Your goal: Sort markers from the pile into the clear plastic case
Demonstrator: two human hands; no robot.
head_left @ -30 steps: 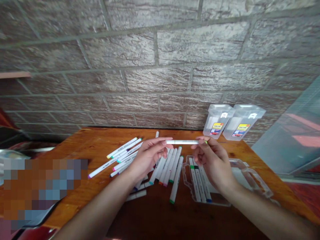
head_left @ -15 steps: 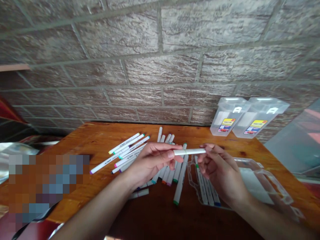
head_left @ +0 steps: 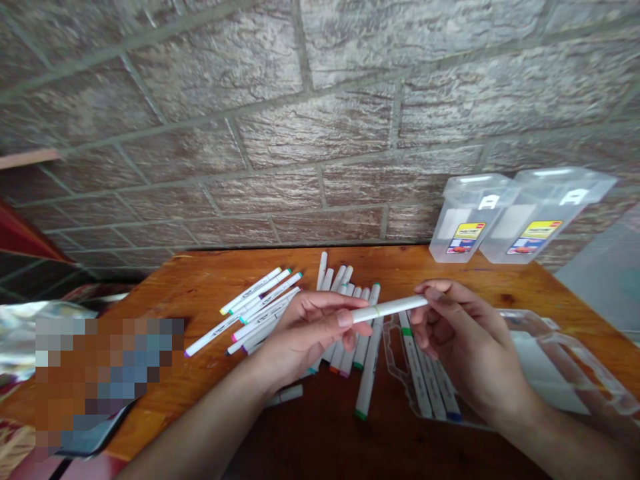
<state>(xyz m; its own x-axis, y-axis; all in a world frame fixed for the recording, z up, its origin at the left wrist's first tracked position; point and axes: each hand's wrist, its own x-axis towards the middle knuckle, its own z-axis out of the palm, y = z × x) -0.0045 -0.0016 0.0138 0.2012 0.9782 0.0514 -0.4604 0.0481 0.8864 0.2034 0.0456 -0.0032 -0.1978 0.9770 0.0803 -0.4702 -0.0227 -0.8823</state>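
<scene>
A white marker (head_left: 387, 309) is held level above the table between my two hands. My left hand (head_left: 320, 323) pinches its left end between thumb and fingers. At the other end, the fingertips of my right hand (head_left: 463, 327) close on the marker and hide its tip. Below my hands lie several loose white markers (head_left: 369, 373) with coloured ends, partly covered by my left hand. A clear plastic case (head_left: 397, 353) lies open under my right hand, with several markers (head_left: 431, 373) side by side in it.
More markers (head_left: 260, 300) are spread at the left of the wooden table (head_left: 200, 280). Two clear plastic containers (head_left: 463, 220) with labels stand at the back right against the brick wall (head_left: 280, 167). A dark flat device (head_left: 95, 427), partly pixelated, lies at the left edge.
The camera view has shifted and tilted slightly. The marker's right end has risen a little, and more of its length shows between my hands. Both hands keep their grip.
</scene>
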